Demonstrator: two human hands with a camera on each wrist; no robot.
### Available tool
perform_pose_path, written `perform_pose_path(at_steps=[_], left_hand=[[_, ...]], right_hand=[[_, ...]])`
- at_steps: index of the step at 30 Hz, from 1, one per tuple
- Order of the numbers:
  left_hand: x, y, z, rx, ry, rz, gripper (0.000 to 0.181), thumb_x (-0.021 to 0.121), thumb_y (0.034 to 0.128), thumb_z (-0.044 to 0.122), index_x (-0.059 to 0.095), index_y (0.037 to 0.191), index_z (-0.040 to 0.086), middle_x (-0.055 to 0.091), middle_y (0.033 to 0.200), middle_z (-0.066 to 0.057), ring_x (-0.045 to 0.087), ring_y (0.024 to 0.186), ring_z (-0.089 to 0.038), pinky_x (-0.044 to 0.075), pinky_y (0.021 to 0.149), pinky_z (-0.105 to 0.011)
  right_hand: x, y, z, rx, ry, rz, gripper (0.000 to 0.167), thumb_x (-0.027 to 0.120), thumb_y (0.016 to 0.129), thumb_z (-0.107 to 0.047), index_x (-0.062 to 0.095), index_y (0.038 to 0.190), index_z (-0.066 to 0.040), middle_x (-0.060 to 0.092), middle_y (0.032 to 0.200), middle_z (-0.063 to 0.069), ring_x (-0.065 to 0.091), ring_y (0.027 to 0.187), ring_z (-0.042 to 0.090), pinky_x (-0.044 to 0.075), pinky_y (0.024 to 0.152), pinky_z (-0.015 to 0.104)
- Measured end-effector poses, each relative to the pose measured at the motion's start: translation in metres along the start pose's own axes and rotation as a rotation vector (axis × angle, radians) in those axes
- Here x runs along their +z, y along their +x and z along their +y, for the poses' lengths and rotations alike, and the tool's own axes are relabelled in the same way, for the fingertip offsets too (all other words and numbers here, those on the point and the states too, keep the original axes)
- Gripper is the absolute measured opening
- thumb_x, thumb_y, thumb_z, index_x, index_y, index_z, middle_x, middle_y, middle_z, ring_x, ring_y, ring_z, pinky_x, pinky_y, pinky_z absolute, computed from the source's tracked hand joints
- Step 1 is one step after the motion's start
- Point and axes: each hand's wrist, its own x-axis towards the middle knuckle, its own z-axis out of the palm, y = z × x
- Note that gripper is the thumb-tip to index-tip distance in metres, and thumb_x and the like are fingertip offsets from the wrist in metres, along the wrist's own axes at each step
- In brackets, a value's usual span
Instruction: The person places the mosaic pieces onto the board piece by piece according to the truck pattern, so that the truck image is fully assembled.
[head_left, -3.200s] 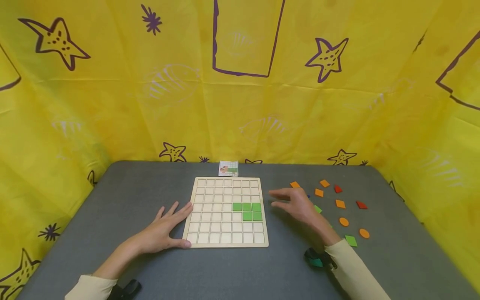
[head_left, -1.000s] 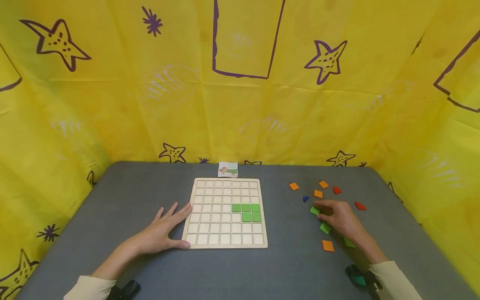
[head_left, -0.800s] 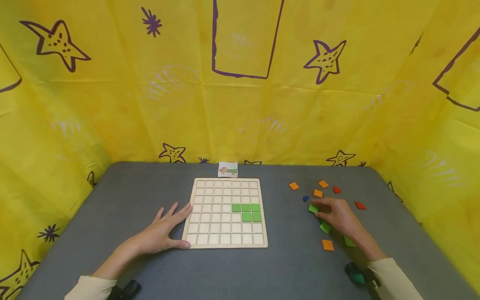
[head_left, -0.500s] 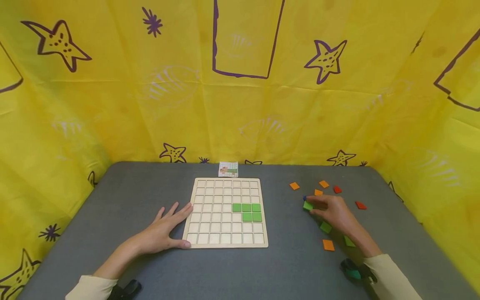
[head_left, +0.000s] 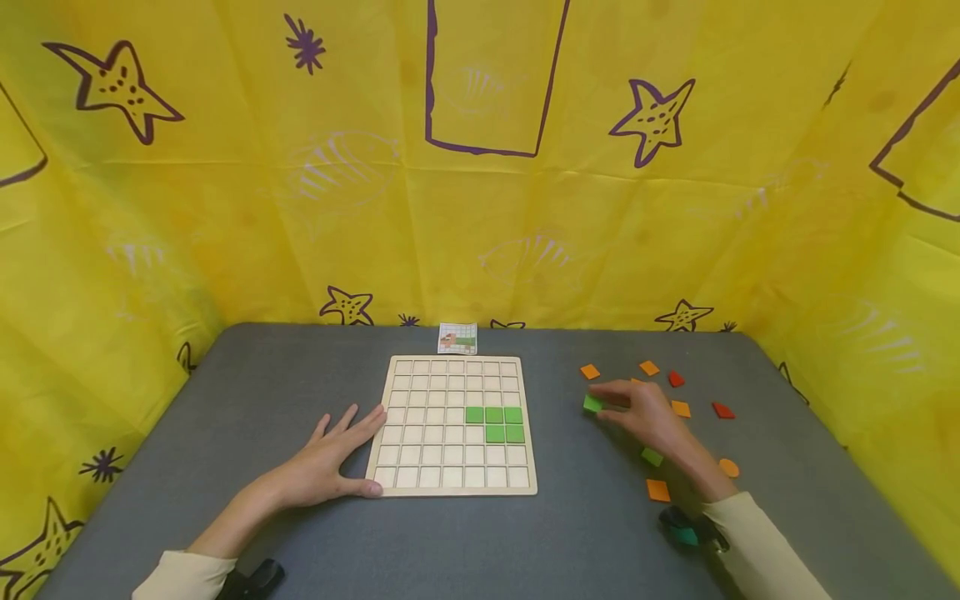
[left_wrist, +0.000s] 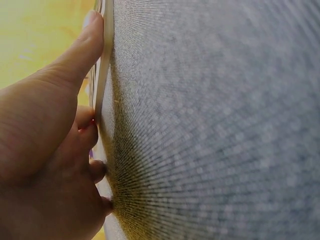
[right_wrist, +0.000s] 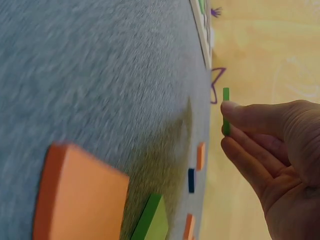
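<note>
My right hand (head_left: 643,414) pinches a green square tile (head_left: 592,403) between thumb and fingers, right of the board. In the right wrist view the same tile (right_wrist: 226,111) shows edge-on, held above the table. A light wooden grid board (head_left: 427,492) lies at the middle, with several green tiles (head_left: 494,415) in two rows of cells at its right side. My left hand (head_left: 318,464) rests with spread fingers on the board's left edge. In the left wrist view the thumb of the left hand (left_wrist: 40,130) touches the board's rim (left_wrist: 105,75).
A small picture card (head_left: 457,338) lies behind the board. Loose pieces are scattered at the right: orange squares (head_left: 657,491), an orange round piece (head_left: 728,468), red pieces (head_left: 723,410), a green tile (head_left: 652,457). A dark blue piece (right_wrist: 191,180) shows in the right wrist view.
My right hand first moved out to the loose pieces, took a green tile, and has since moved left towards the board with it. The left hand has stayed on the board.
</note>
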Motion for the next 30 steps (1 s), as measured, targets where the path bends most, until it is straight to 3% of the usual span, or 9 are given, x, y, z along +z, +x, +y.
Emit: perform_pose_path(at_steps=[13,24,30], left_hand=[[0.001,0.000,0.000,0.006,-0.003,0.007,0.108,0.075,0.0732,0.060,0.027,0.156,0.010,0.023,0.161,-0.011,0.005,0.146,-0.049,-0.006,0.108,-0.069],[0.001,-0.001,-0.002,0.009,0.003,0.015,0.109,0.074,0.0724,0.062,0.027,0.156,0.010,0.023,0.161,-0.011,0.005,0.146,-0.049,-0.006,0.108,-0.069],[0.001,-0.002,-0.001,0.020,0.001,0.020,0.108,0.074,0.0727,0.062,0.028,0.155,0.009,0.023,0.161,-0.012,0.006,0.145,-0.049,-0.006,0.108,-0.070]], right_hand=[[0.017,0.015,-0.017,0.048,0.052,-0.060,0.038,0.074,0.084,0.002,0.067,0.121,0.004,0.068,0.118,0.017,0.068,0.105,0.031,0.055,0.087,0.042],[0.034,0.033,-0.032,-0.048,0.009,-0.058,0.037,0.075,0.081,0.003,0.069,0.117,0.003,0.071,0.113,0.014,0.069,0.102,0.028,0.055,0.086,0.041],[0.050,0.040,-0.041,-0.061,0.023,-0.084,0.036,0.075,0.082,0.002,0.070,0.117,0.002,0.071,0.113,0.012,0.068,0.104,0.027,0.055,0.088,0.039]])
